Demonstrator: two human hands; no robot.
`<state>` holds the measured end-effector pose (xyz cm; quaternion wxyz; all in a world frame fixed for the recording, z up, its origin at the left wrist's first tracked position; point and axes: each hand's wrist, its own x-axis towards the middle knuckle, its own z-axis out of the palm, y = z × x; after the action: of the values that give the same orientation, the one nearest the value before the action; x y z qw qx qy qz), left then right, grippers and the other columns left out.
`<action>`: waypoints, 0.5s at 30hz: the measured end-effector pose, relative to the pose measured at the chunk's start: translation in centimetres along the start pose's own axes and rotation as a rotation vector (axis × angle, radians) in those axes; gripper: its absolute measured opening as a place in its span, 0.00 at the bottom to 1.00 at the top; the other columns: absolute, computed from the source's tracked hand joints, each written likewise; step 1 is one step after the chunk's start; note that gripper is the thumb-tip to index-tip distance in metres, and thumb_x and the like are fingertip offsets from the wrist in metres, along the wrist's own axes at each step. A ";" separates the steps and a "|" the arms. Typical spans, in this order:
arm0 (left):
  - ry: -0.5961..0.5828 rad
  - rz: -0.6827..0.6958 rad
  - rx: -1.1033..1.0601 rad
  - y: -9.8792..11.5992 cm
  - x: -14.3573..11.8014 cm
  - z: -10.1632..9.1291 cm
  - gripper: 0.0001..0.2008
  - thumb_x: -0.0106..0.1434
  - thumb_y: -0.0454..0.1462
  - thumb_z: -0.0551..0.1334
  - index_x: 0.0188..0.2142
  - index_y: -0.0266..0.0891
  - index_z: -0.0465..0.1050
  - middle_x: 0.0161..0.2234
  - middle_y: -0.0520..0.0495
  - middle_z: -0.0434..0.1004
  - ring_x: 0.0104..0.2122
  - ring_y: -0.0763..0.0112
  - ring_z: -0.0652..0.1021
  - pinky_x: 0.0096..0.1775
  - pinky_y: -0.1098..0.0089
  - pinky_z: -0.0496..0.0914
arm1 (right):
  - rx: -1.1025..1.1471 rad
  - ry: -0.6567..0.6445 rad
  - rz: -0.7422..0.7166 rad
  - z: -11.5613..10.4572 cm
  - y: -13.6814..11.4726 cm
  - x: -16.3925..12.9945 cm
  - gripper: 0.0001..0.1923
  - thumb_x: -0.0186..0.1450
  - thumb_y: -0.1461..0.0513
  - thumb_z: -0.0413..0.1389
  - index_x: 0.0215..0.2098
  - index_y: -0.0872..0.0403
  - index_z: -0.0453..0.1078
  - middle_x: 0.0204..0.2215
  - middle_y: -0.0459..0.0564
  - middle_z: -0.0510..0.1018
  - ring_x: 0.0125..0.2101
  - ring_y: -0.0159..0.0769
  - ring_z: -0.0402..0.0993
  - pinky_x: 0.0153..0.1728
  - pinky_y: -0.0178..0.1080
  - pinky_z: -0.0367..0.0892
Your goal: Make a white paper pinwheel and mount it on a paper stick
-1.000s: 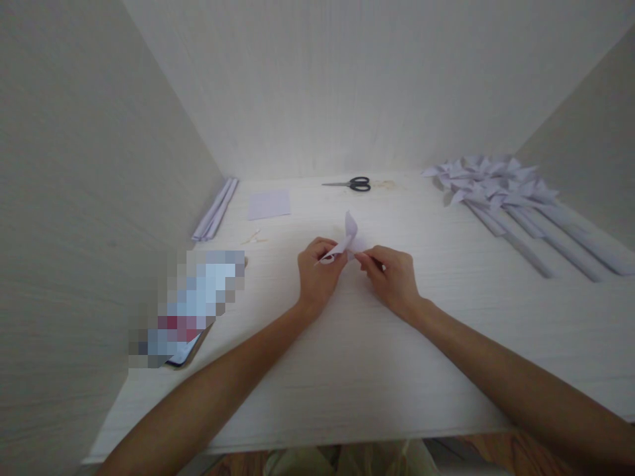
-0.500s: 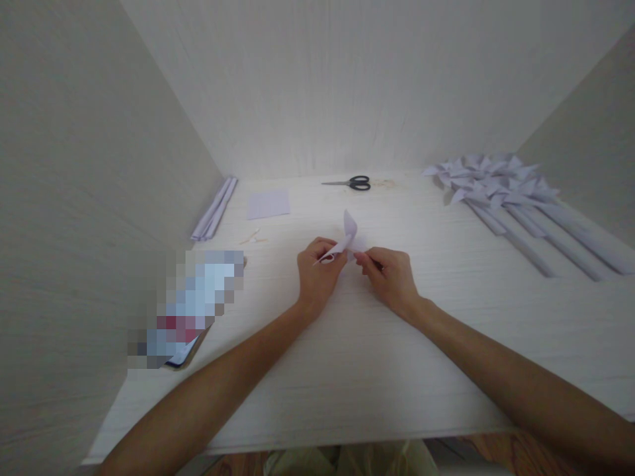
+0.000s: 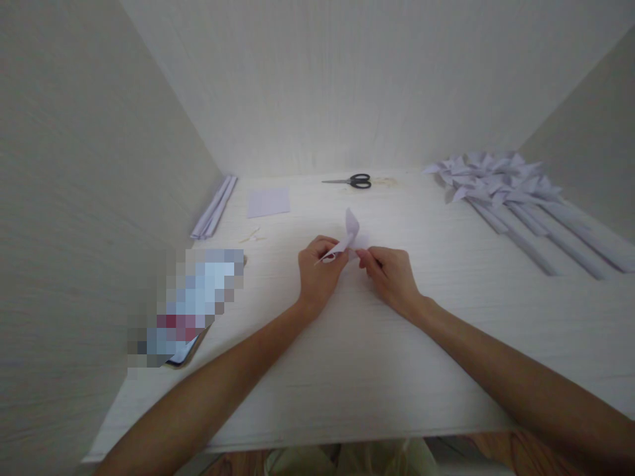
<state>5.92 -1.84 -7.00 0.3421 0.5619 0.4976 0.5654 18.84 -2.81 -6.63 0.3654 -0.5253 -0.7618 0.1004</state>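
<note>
A small piece of pale lilac folded paper (image 3: 350,231) is held between both hands at the middle of the white table (image 3: 347,357). My left hand (image 3: 317,274) pinches its curled left flap. My right hand (image 3: 391,277) pinches its right side close to the tabletop. One pointed flap stands up between the two hands.
Black-handled scissors (image 3: 353,181) lie at the back. A flat lilac sheet (image 3: 268,201) and a bundle of rolled paper sticks (image 3: 214,206) sit back left. Several finished paper pinwheels on sticks (image 3: 506,192) lie at the right. A blurred phone (image 3: 188,307) rests at the left. Walls enclose three sides.
</note>
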 end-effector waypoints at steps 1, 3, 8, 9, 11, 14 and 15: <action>-0.004 0.000 0.000 0.0 0.0 0.0 0.05 0.47 0.32 0.61 0.17 0.36 0.68 0.22 0.53 0.67 0.23 0.79 0.68 0.25 0.76 0.62 | -0.013 0.001 -0.006 0.0 0.0 0.0 0.22 0.63 0.57 0.43 0.16 0.57 0.64 0.12 0.45 0.66 0.15 0.27 0.61 0.19 0.31 0.53; -0.005 0.000 -0.007 0.0 0.0 0.0 0.05 0.47 0.33 0.61 0.17 0.37 0.68 0.22 0.53 0.67 0.23 0.79 0.68 0.25 0.75 0.62 | -0.047 0.004 -0.020 0.0 0.0 0.0 0.22 0.63 0.57 0.43 0.15 0.57 0.63 0.12 0.45 0.66 0.15 0.27 0.60 0.19 0.32 0.52; 0.007 0.017 -0.053 -0.1 0.0 0.0 0.06 0.47 0.33 0.62 0.16 0.36 0.67 0.22 0.53 0.67 0.24 0.78 0.68 0.26 0.75 0.62 | -0.002 0.040 -0.057 0.2 0.1 0.0 0.18 0.61 0.57 0.48 0.18 0.57 0.67 0.13 0.45 0.66 0.15 0.27 0.58 0.18 0.31 0.51; 0.007 0.022 -0.059 -0.1 0.0 0.0 0.06 0.47 0.33 0.62 0.16 0.36 0.67 0.22 0.53 0.67 0.24 0.78 0.68 0.26 0.75 0.62 | 0.022 0.060 -0.055 0.2 0.2 -0.1 0.16 0.60 0.57 0.49 0.19 0.57 0.69 0.14 0.45 0.67 0.15 0.27 0.58 0.18 0.31 0.51; 0.007 0.029 -0.060 0.0 0.0 0.0 0.06 0.47 0.33 0.62 0.16 0.37 0.67 0.22 0.53 0.67 0.24 0.78 0.68 0.26 0.75 0.62 | 0.055 0.086 -0.042 0.3 0.3 -0.1 0.14 0.59 0.57 0.51 0.21 0.56 0.70 0.14 0.45 0.69 0.15 0.27 0.59 0.18 0.31 0.52; 0.002 0.024 -0.045 0.1 0.0 -0.1 0.06 0.47 0.33 0.61 0.16 0.37 0.67 0.22 0.53 0.67 0.24 0.78 0.68 0.26 0.75 0.62 | 0.048 0.089 -0.022 0.3 0.3 -0.1 0.15 0.59 0.56 0.51 0.21 0.56 0.71 0.15 0.45 0.69 0.15 0.27 0.59 0.18 0.31 0.53; 0.002 0.019 -0.040 0.2 0.0 -0.1 0.06 0.47 0.32 0.61 0.16 0.37 0.67 0.22 0.53 0.67 0.24 0.78 0.68 0.25 0.75 0.62 | 0.033 0.083 -0.016 0.2 0.3 -0.1 0.16 0.59 0.56 0.50 0.20 0.56 0.70 0.14 0.46 0.69 0.15 0.27 0.59 0.18 0.31 0.52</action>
<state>5.89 -1.91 -6.83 0.3473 0.5591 0.4811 0.5791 18.92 -2.66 -7.00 0.4061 -0.5169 -0.7483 0.0884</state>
